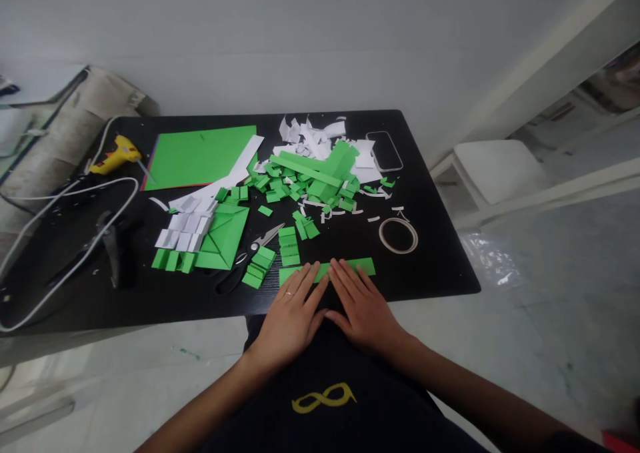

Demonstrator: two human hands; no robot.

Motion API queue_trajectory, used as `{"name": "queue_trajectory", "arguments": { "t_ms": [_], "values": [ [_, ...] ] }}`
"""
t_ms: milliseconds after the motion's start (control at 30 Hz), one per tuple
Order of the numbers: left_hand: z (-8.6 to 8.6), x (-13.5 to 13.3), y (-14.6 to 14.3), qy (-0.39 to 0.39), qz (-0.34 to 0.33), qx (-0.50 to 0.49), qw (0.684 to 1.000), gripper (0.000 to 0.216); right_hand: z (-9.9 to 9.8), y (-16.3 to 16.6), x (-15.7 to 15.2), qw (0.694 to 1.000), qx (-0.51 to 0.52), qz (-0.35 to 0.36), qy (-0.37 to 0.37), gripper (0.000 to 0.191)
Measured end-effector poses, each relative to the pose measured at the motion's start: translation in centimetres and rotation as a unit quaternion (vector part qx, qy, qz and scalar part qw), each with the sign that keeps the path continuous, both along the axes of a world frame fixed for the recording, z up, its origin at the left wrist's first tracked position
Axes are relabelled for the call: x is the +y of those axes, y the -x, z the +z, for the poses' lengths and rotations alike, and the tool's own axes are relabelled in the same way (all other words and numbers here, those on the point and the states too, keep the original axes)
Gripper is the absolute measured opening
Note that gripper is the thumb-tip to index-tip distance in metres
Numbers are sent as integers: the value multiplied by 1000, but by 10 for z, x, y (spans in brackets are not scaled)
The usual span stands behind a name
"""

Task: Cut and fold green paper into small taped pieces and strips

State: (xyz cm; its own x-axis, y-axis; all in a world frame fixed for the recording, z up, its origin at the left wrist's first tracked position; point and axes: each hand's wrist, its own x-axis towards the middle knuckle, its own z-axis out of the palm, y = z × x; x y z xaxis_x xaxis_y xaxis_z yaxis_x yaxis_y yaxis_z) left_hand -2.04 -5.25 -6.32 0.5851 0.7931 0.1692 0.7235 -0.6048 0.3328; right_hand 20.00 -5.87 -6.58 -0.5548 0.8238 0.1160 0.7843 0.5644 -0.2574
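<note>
A green paper strip (369,266) lies along the table's near edge. My left hand (291,313) rests on its left part, fingers stretched out flat. Beside it my right hand (367,311) lies on the strip in the same way, with the two hands' fingertips and thumbs close together. Just beyond my left hand is a folded green paper piece (289,245). Another folded green piece (260,265) sits to the left, against black-handled scissors (255,247) whose blades are apart. The strip's middle is partly covered by my fingers.
Green paper cuttings (280,185) and white scraps (313,138) heap up at the back. A tape roll (399,235) and a phone (385,151) lie on the right. On the left are green sheets (200,156), folded white pieces (185,229), and a yellow glue gun (117,154) with a looping white cable.
</note>
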Motion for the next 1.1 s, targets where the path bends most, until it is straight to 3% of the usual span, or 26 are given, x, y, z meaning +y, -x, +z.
{"name": "queue_trajectory", "arguments": {
  "t_ms": [367,567,767,933,1100],
  "values": [
    [2,0,-2,1,9,-5,1000,54,-9,-42,-13,994,-38,-104,-5,90],
    [7,1,-2,3,2,16,1000,55,-5,-32,-12,995,-10,-100,-7,87],
    [9,2,-3,2,-2,25,1000,61,-4,-15,-15,1000,21,-4,-17,70],
    [9,2,-2,7,-2,18,1000,57,-2,-23,-19,999,7,-33,-35,61],
    [9,1,-2,-3,-3,14,1000,55,-2,-36,-22,996,2,-65,-64,65]
  ]
}}
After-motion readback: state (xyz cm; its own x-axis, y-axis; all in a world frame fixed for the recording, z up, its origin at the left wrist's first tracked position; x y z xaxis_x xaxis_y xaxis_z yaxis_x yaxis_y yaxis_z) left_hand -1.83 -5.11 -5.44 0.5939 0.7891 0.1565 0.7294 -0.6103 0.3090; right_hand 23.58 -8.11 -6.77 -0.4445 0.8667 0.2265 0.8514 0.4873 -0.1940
